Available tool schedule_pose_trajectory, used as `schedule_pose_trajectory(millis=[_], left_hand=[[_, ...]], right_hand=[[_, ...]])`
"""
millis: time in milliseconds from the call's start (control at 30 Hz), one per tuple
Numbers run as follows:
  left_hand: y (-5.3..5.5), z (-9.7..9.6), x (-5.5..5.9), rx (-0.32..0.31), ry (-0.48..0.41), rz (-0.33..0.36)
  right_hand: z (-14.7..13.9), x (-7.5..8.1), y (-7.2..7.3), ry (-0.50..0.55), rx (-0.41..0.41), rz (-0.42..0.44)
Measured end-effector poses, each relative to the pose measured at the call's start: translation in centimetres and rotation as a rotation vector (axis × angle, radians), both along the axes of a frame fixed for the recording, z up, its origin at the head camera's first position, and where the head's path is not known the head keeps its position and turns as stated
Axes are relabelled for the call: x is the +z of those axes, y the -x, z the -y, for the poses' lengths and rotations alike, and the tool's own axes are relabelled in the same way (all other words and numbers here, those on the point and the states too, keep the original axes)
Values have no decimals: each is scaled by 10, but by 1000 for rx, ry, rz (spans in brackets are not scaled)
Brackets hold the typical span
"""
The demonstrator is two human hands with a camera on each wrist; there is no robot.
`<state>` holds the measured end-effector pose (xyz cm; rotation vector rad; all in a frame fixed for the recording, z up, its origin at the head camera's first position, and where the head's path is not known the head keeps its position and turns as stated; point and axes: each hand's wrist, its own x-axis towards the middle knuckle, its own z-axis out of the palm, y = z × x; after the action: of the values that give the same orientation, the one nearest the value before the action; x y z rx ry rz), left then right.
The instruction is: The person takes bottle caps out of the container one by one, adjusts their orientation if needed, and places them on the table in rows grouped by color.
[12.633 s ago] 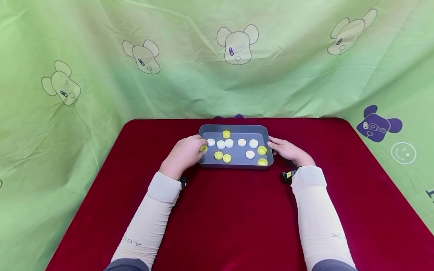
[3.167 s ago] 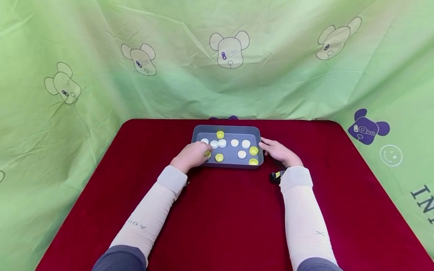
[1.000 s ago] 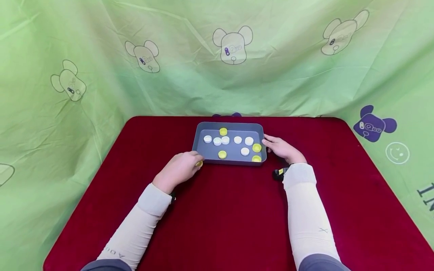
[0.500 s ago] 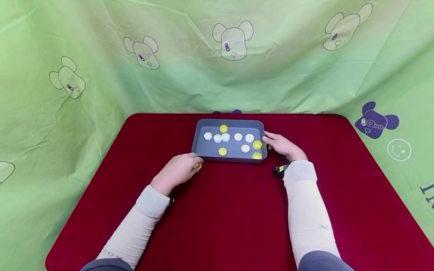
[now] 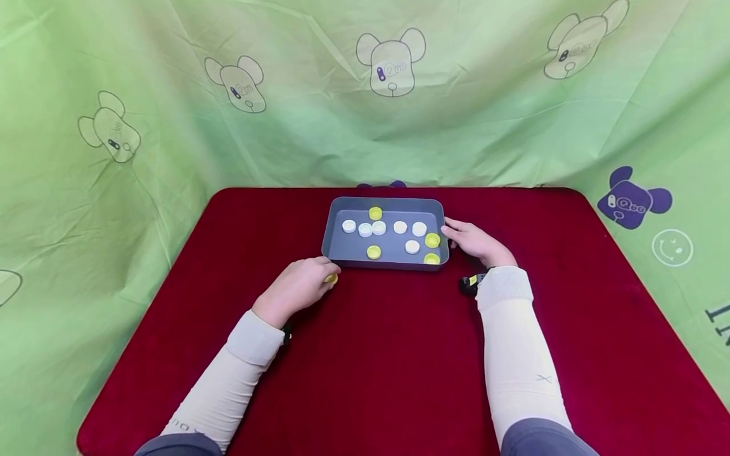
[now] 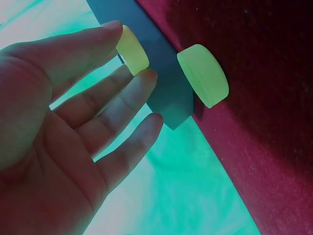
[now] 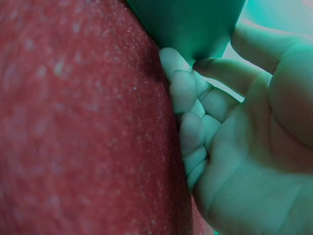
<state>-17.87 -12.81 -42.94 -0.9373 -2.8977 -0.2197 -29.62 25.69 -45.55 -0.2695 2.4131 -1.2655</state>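
A shallow grey rectangular tray [image 5: 393, 266] rests on the red cloth with several white caps [image 5: 412, 247] and several yellow caps [image 5: 432, 240] scattered inside. Just outside its front left corner is my left hand [image 5: 296, 288]. In the left wrist view its thumb and fingers pinch a yellow bottle cap [image 6: 132, 50] beside the tray wall. A second yellow bottle cap [image 6: 203, 76] lies on the cloth, apart from the held one. My right hand [image 5: 476, 244] grips the tray's right end; the right wrist view shows thumb and forefinger at the tray's corner [image 7: 190, 29], the other fingers curled below.
A red cloth [image 5: 388, 354] covers the table. Green printed curtains [image 5: 308, 139] hang behind it and along both sides. A black wrist device [image 5: 469, 285] sits at the right cuff.
My left hand has gone from inside the tray to outside its front left corner, bringing out a yellow cap. The tray holds fewer yellow caps. My right hand stays on the tray.
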Motion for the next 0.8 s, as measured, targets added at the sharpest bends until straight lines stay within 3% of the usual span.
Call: schedule_pose_trajectory(millis=[800], left_hand=[[1,-3,-7,0,16,67]], right_hand=[[-1,-2,2,7,11,-19]])
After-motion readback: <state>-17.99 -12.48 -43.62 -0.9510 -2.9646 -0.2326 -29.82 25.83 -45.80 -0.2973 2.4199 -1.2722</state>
